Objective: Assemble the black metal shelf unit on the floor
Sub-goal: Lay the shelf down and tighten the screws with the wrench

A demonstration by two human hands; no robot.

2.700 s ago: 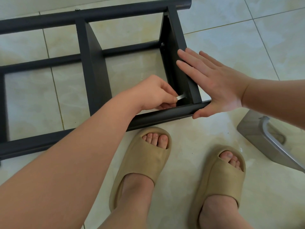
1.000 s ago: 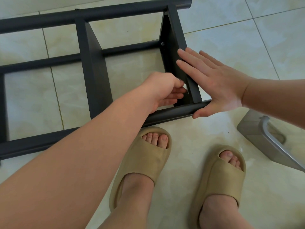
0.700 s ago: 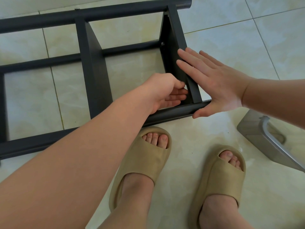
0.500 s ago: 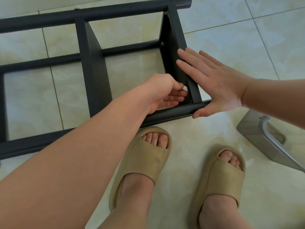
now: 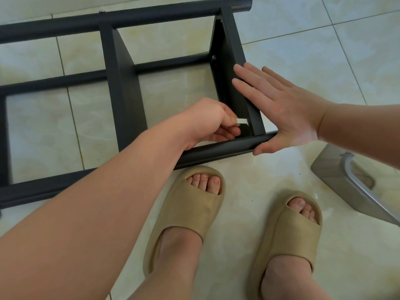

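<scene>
**Head cam: black metal shelf frame (image 5: 121,87) lying sideways on pale floor tiles (image 5: 303,50)**

Left hand (image 5: 207,122) is pinching a small whitish tool (image 5: 242,120) at the frame's near right corner. Right hand (image 5: 279,111) is pressing flat, fingers straight, against the dark end panel (image 5: 227,50). Beige foam slippers (image 5: 190,213) are standing just beside it.

The shelf unit (image 5: 127,100) lay on the floor beyond our slippers (image 5: 190,215). Our left hand (image 5: 207,124), pinching a small tool (image 5: 242,120), sat inside its end panel (image 5: 229,50). Our right hand (image 5: 281,113) lay flat against the outside, with a metal piece (image 5: 346,187) farther right.
</scene>
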